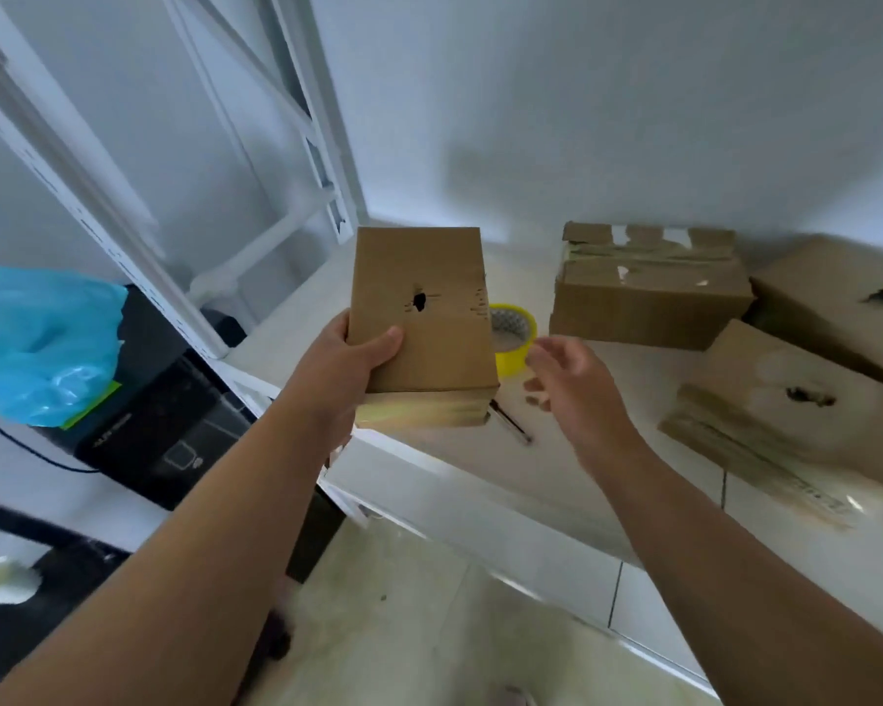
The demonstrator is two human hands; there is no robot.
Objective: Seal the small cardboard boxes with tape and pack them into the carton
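Bare forearms (235, 527) run up from the lower edge to the two hands. Just left of the yellow tape roll (516, 343) and raised above it, the left hand (350, 356) grips the small box (424, 318). The thumb presses across the broad face and the fingers wrap behind, so the box stands on end with its near end turned toward the person. That end carries a glossy band that looks like tape. The far end is hidden, so I cannot tell whether this box is fully sealed. Gripping it by one edge leaves the rest of the box free for the other hand, which is likely the reason for the hold.

Just right of the tape roll, the right hand (577, 384) hovers with fingers loose and spread, holding nothing. It seems poised either to take the roll or to steady the box. The roll lies flat on the white tabletop (531, 481), partly hidden behind the small box and within easy reach. A dark pen-like tool (512, 426) lies just in front of the roll.

Behind and right of the roll sits a taped box (648, 293). Further right a tilted box (786, 405) leans by another box (847, 303), perhaps waiting to be packed. No open carton shows. Well left of the roll, a blue plastic bag (42, 343) rests on dark equipment.
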